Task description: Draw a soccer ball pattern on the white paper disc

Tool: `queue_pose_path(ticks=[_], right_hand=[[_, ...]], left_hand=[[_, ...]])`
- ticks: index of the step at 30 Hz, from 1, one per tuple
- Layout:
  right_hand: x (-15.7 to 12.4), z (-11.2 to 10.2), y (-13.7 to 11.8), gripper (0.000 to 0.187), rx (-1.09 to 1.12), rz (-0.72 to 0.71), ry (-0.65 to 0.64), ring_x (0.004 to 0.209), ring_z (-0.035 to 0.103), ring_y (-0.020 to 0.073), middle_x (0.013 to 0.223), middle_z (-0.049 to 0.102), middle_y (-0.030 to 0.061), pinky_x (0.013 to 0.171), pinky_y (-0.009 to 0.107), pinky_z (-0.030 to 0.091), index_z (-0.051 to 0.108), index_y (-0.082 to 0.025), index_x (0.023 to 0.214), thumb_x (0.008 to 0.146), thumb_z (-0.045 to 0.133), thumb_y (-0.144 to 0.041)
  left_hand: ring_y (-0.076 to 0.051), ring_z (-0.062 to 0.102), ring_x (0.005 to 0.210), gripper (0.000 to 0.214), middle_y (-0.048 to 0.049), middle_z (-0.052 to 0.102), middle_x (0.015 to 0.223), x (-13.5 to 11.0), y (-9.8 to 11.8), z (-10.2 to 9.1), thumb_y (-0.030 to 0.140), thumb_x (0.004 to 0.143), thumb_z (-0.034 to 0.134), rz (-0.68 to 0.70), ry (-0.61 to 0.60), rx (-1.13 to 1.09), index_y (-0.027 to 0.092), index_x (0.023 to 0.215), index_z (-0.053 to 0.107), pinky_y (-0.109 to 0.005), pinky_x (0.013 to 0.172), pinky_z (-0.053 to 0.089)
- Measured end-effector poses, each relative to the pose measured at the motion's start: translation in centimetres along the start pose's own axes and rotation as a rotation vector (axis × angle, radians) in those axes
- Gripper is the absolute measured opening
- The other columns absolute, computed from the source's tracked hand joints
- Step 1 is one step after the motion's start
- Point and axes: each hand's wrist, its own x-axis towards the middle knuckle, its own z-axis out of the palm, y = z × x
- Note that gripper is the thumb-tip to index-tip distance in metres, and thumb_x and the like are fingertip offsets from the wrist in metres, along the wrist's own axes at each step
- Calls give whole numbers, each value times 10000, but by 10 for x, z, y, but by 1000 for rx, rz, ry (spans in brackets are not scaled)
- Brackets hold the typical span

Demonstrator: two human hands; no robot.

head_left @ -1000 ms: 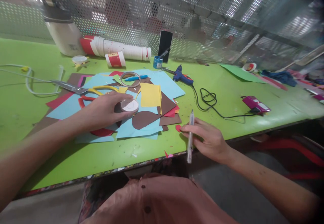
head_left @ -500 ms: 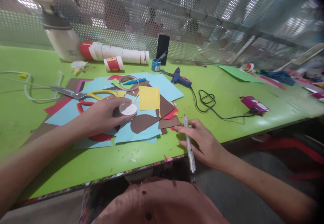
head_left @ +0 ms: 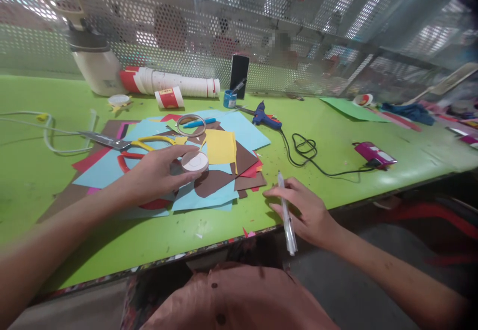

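Between the thumb and fingers of my left hand [head_left: 159, 173] is a small round white disc [head_left: 194, 162] with a line drawn on its face, held over the paper pile. My right hand [head_left: 308, 213] rests by the table's front edge with a clear pen [head_left: 287, 215] held between its fingers, the tip pointing away from me. Under and around my left hand lie light blue paper [head_left: 201, 198], brown paper [head_left: 244, 153] and a yellow piece [head_left: 220, 147]. Scissors [head_left: 123, 143] with yellow and orange handles lie beside my left wrist, partly covered by it.
A tape roll [head_left: 190, 126] and a blue pen [head_left: 199, 122] lie on the papers. Behind stand a paper cup [head_left: 169, 98], stacked cups [head_left: 179, 83], a phone [head_left: 239, 76] and a sprayer bottle [head_left: 95, 66]. A glue gun [head_left: 266, 117] trails its cord to a purple box [head_left: 374, 155].
My left hand and the disc have shifted slightly to the right. My right hand and the pen have also moved a little right, away from the papers.
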Motion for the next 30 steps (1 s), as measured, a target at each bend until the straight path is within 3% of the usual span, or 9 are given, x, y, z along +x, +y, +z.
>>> queue_pose_path(ticks=[9,14,19,21,24,27,30], right_hand=[[7,5,-2,305,-12,-26,-47,848,540,226,900,610,76,723,360,515,594,-190,1250,945,592,-184],[6,1,-3,285,-21,-31,40,792,564,210,927,687,78,702,353,510,596,-201,1213,937,586,-130],[30,-14,-5,316,31,-14,132,877,696,193,992,748,49,836,358,549,585,-246,1248,949,594,-143],[51,-20,-7,264,154,101,99,860,709,180,962,749,42,780,330,571,611,-251,1244,992,544,-218],[83,-21,-8,234,560,157,80,806,691,160,835,709,10,756,325,582,662,-255,1175,1018,504,-326],[106,-12,-9,205,876,251,76,790,678,161,822,695,19,754,335,576,714,-215,1014,994,556,-344],[114,3,-10,125,997,348,2,684,625,130,730,665,0,621,267,527,694,-198,888,931,662,-311]], left_hand=[[-312,580,1231,550,-115,626,1353,-11,19,8,517,888,588,115,41,-44,222,1350,536,-472,1036,460],[-275,598,1201,492,-78,639,1335,-16,31,13,497,902,595,185,-16,-81,240,1321,564,-406,996,487],[-272,585,1210,482,-88,638,1321,-15,36,13,456,892,604,159,-60,-98,220,1311,563,-404,1009,472],[-276,597,1174,470,-93,652,1283,-13,39,12,436,882,608,136,-100,-90,214,1295,574,-403,974,485],[-280,594,1130,440,-96,667,1215,-8,41,11,361,864,608,149,-180,-48,212,1277,583,-403,923,492],[-275,571,1131,401,-81,662,1209,-5,39,13,287,840,604,196,-226,-40,219,1236,599,-400,935,475],[-261,551,1146,383,-64,640,1234,-4,37,15,217,819,592,222,-228,-75,223,1202,617,-386,966,456]])
